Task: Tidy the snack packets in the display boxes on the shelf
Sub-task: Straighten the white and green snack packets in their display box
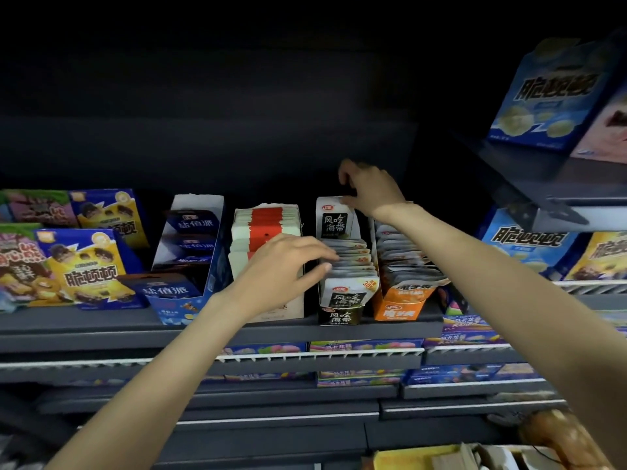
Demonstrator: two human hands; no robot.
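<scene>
A black-and-white display box (341,315) stands on the dark shelf (101,325), with a row of grey snack packets (353,262) upright inside it. My left hand (288,262) rests its fingertips on the tops of these packets near the box's left wall. At the back of the same box my right hand (368,189) grips the top of the tall back flap (334,218). To the right sits an orange display box (400,308) whose packets (405,262) lean untidily.
A white box of red-striped packets (268,225) stands left of the black-and-white box, and a blue display box (190,266) further left. Yellow and blue snack boxes (91,269) fill the far left. An upper shelf (529,184) with blue boxes juts out at the right.
</scene>
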